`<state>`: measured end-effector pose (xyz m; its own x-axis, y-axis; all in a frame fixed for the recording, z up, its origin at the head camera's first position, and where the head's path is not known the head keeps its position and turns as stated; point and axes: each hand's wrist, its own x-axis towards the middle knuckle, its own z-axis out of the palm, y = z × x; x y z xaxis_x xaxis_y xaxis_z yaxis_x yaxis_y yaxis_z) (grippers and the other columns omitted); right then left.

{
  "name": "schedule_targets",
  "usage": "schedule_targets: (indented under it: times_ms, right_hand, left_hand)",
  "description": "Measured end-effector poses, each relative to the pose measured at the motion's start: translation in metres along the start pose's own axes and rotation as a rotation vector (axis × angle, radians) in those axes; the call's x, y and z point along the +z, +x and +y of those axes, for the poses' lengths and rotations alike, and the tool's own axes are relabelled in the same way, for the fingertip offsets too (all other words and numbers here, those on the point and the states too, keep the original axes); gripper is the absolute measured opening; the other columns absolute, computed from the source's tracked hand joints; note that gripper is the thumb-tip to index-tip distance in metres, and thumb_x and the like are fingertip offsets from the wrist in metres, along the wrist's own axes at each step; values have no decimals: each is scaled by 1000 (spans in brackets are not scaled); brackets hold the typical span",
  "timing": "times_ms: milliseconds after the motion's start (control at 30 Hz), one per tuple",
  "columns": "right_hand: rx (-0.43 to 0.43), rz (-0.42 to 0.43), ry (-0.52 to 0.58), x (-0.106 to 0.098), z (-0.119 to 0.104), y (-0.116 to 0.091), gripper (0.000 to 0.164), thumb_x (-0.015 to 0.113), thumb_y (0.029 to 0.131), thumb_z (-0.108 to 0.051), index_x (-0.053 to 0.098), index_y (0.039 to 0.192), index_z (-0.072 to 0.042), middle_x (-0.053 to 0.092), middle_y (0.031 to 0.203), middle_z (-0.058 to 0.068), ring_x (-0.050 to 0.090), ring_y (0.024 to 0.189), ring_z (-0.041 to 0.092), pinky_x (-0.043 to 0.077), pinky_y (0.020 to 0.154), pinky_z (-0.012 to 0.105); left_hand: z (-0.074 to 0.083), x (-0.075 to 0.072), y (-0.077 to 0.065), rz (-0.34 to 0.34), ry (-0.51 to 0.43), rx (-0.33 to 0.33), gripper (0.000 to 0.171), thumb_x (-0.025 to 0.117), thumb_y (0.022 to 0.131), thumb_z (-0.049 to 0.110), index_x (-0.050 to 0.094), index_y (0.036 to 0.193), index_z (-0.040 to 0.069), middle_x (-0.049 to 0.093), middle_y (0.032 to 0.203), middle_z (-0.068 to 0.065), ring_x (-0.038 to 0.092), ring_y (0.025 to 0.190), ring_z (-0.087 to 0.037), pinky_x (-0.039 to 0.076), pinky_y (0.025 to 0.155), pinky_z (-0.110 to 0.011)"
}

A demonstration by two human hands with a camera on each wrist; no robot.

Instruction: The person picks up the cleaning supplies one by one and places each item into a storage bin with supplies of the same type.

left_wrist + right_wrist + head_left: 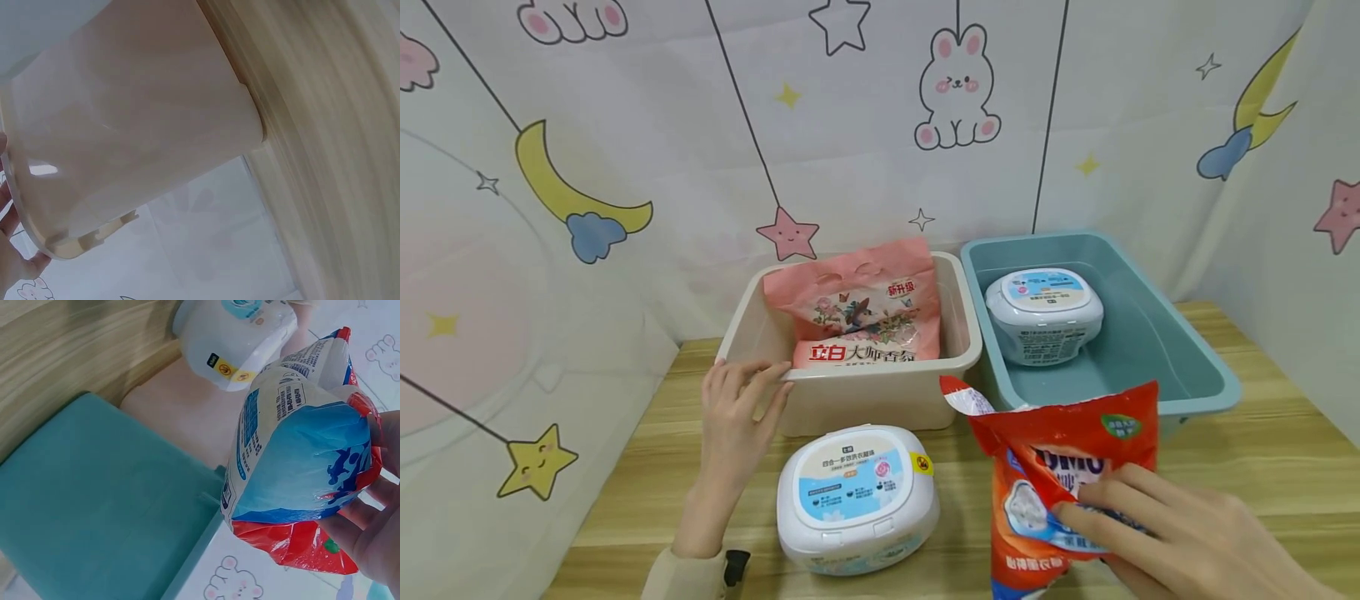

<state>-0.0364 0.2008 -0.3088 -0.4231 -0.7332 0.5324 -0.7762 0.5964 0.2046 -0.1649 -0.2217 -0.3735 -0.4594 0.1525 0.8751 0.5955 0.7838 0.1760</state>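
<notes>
My left hand [741, 412] grips the front left rim of the beige bin [868, 400]; in the left wrist view the fingers [9, 219] lie over the rim, thumb below. A pink laundry powder bag [872, 312] leans inside that bin. My right hand [1180, 529] holds a red and blue laundry powder bag [1022, 467] above the table, in front of the teal bin [1150, 367]. Seen from the right wrist, the fingers press round the crumpled bag [294, 462]. A white lidded tub [857, 508] of laundry pods stands between my hands.
Another white lidded tub [1045, 321] sits in the left part of the teal bin. Both bins stand side by side on the wood-grain table [647, 500], against a white printed curtain [850, 125].
</notes>
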Motion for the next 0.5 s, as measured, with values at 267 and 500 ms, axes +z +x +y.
schedule_targets:
  times_ms: [267,500]
  right_hand:
    - [-16,21,-4,-9,-2,13,46,27,102,-47,68,114,-31,65,99,-13,60,79,6,52,54,16]
    - [-9,-2,28,-17,-2,21,42,35,99,-54,67,115,-31,64,99,-14,59,79,4,53,57,16]
  left_hand:
    - [0,0,0,8,-6,6,19,72,86,18,72,102,8,64,98,-12,54,96,-35,31,100,-65]
    - [1,-1,0,-1,4,0,18,71,86,18,72,101,7,63,97,-13,54,96,-35,30,100,-66]
